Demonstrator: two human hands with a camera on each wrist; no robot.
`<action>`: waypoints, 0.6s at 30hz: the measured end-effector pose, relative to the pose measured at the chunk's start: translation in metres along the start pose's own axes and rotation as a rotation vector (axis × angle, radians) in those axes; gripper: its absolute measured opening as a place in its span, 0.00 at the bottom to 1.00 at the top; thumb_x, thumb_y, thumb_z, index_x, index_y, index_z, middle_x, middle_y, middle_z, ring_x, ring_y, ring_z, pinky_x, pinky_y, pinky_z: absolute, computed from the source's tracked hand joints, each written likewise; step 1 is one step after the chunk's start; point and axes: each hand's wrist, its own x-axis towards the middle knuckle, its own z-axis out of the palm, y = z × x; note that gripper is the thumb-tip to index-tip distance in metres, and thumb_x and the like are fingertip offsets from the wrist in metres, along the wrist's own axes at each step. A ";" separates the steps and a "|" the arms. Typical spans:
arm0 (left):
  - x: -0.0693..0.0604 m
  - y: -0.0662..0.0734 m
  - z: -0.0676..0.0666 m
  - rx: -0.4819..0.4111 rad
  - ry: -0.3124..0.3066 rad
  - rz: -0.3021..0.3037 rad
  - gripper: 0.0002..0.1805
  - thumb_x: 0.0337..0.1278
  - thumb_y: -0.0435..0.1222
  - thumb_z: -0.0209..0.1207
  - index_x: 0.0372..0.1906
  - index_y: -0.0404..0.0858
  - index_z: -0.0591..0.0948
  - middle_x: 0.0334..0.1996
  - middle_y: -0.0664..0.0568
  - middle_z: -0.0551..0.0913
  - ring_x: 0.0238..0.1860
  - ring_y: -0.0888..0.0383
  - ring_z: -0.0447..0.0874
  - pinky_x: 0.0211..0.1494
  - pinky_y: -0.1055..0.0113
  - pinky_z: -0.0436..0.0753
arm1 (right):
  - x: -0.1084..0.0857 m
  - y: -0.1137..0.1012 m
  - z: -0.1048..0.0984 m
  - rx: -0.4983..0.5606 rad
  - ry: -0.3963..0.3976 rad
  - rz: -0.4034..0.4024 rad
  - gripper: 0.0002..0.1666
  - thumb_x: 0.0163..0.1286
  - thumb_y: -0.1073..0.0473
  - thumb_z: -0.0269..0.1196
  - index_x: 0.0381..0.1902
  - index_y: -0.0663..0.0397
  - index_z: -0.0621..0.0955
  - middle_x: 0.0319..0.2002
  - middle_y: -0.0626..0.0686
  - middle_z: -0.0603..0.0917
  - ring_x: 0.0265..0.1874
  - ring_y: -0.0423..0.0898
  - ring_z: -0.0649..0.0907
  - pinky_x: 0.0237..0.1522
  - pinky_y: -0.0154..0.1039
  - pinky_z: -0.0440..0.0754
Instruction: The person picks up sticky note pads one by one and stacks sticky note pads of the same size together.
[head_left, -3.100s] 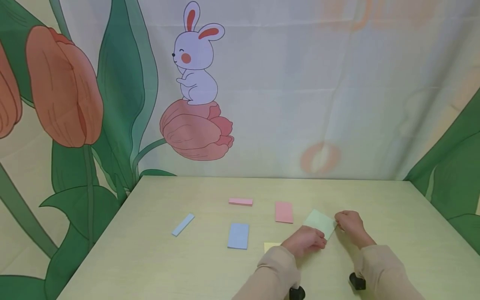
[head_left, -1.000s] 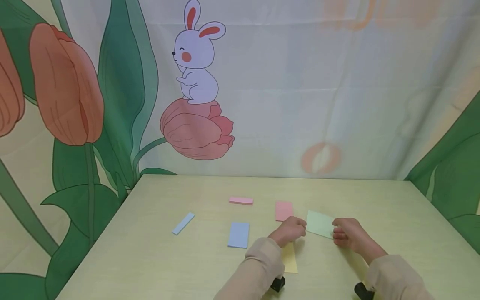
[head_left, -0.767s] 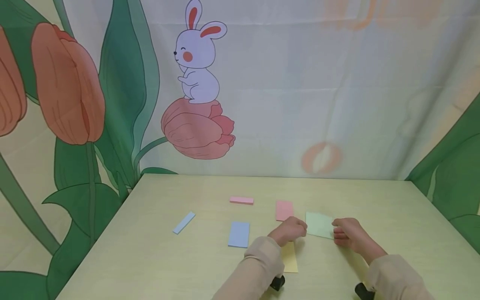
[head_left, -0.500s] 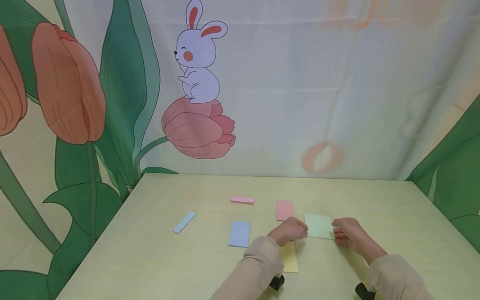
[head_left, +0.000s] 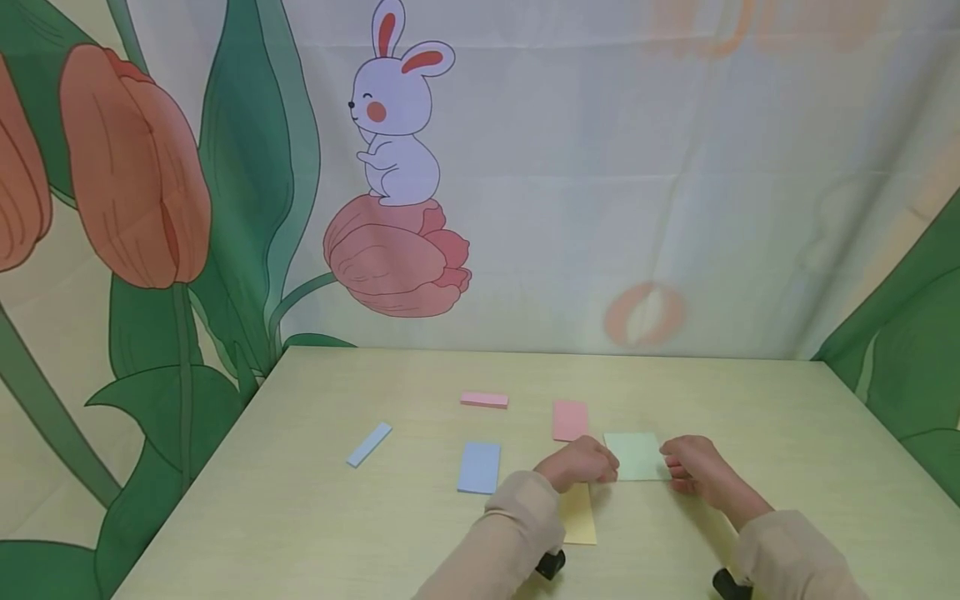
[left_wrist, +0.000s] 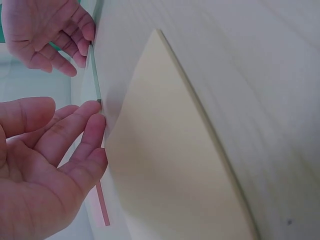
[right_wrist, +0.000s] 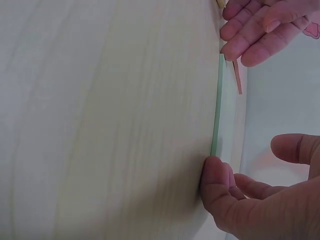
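Observation:
A pale green pad (head_left: pixel 633 456) lies flat on the table between both hands. The left hand (head_left: pixel 577 463) has its fingertips at the pad's left end; in the left wrist view its thumb stands apart from loosely bent fingers (left_wrist: pixel 96 122). At the pad's front right corner is the right hand (head_left: pixel 705 467), its fingertips touching the green edge (right_wrist: pixel 219 105) in the right wrist view, thumb apart. A yellow pad (head_left: pixel 578 517) lies partly hidden under the left hand and sleeve. Behind the left hand is a pink pad (head_left: pixel 571 419).
A blue pad (head_left: pixel 478 467), a narrow pink block (head_left: pixel 483 401) and a narrow blue strip (head_left: pixel 369 445) lie on the left part of the table (head_left: pixel 262 517). Behind the table hangs a printed curtain (head_left: pixel 540 208) with a rabbit and tulips.
The green pad has turned from a slant to lie about square with the table's back edge. The left hand has moved back and left from the pad's front, baring more of the yellow pad.

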 end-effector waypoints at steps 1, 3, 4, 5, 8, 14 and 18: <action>0.000 0.000 0.000 0.005 0.000 0.000 0.17 0.47 0.28 0.54 0.46 0.31 0.78 0.48 0.47 0.79 0.35 0.60 0.69 0.36 0.71 0.68 | 0.000 0.000 0.000 -0.003 0.001 -0.004 0.29 0.60 0.58 0.50 0.56 0.71 0.59 0.37 0.58 0.68 0.30 0.45 0.70 0.30 0.34 0.76; 0.000 0.000 0.001 0.016 0.000 -0.001 0.17 0.48 0.28 0.54 0.46 0.31 0.79 0.47 0.47 0.80 0.37 0.61 0.69 0.40 0.71 0.70 | 0.000 0.000 0.001 -0.014 0.003 -0.015 0.28 0.60 0.58 0.49 0.55 0.71 0.60 0.36 0.57 0.67 0.28 0.44 0.70 0.29 0.33 0.76; 0.000 0.000 0.001 0.021 0.000 -0.003 0.16 0.48 0.29 0.54 0.46 0.32 0.79 0.47 0.47 0.80 0.38 0.62 0.70 0.42 0.70 0.71 | 0.000 0.001 0.001 -0.022 0.005 -0.020 0.28 0.60 0.58 0.49 0.55 0.71 0.60 0.35 0.57 0.67 0.28 0.44 0.70 0.29 0.33 0.76; 0.000 0.000 0.001 0.024 0.002 -0.004 0.16 0.48 0.29 0.55 0.45 0.32 0.79 0.47 0.48 0.80 0.39 0.62 0.71 0.44 0.70 0.72 | 0.000 0.001 0.002 -0.030 0.007 -0.025 0.28 0.60 0.58 0.49 0.54 0.71 0.61 0.35 0.57 0.67 0.27 0.43 0.70 0.28 0.33 0.76; 0.000 -0.001 0.001 0.032 0.005 -0.007 0.15 0.49 0.30 0.55 0.44 0.32 0.80 0.45 0.49 0.81 0.43 0.61 0.75 0.49 0.66 0.74 | 0.000 0.001 0.003 -0.060 0.012 -0.045 0.26 0.61 0.59 0.49 0.53 0.72 0.62 0.33 0.56 0.68 0.25 0.42 0.69 0.27 0.32 0.76; -0.003 -0.002 0.001 0.053 0.004 0.003 0.15 0.50 0.31 0.56 0.45 0.33 0.80 0.46 0.49 0.80 0.48 0.56 0.76 0.52 0.63 0.74 | -0.002 0.003 0.005 -0.102 0.009 -0.097 0.23 0.61 0.59 0.48 0.50 0.72 0.65 0.28 0.52 0.68 0.22 0.40 0.68 0.26 0.32 0.74; -0.006 -0.003 -0.002 0.126 0.017 0.038 0.15 0.50 0.30 0.54 0.46 0.33 0.79 0.47 0.48 0.79 0.49 0.55 0.75 0.51 0.64 0.74 | -0.004 0.004 0.005 -0.163 0.009 -0.145 0.14 0.60 0.60 0.48 0.38 0.68 0.69 0.22 0.49 0.66 0.19 0.40 0.66 0.21 0.32 0.69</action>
